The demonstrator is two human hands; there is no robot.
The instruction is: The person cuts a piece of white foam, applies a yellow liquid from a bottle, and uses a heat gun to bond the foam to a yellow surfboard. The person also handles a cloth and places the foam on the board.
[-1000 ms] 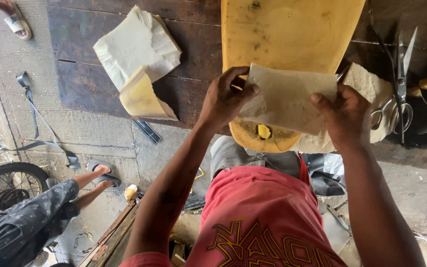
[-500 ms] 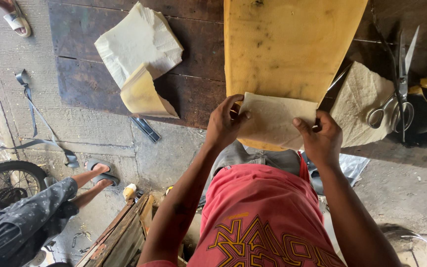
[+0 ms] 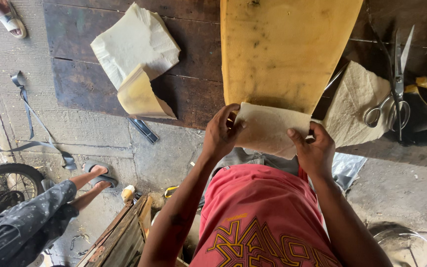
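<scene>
Your dark wooden bench (image 3: 193,94) carries paper sheets (image 3: 134,44) at ten o'clock, a yellow board (image 3: 282,49) at twelve, scissors (image 3: 395,89) at two.

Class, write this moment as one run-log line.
left hand: grips pale sheet | right hand: grips same sheet | sheet: against yellow foam slab | scissors: on dark bench, right
</scene>
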